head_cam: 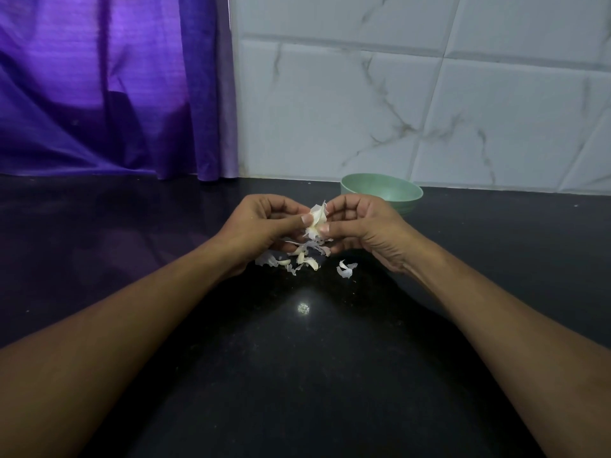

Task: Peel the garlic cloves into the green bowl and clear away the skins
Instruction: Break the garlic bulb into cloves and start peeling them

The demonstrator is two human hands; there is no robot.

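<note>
Left hand [261,223], right hand [360,226] both pinching garlic clove [315,221], thumbs on papery skin. Clove light, slippery; pinch ends. Green bowl [390,190] far right.

Light level: dim. Light comes through the purple curtain [99,87] at upper left, brightest there; the tiled wall [429,94] is softly, evenly lit. The dark bench [297,375] shows one small glare spot [303,308] and a faint purple sheen at left. My left hand [261,223] and right hand [360,226] look slightly soft. Tile lines bow toward the edges.
</note>
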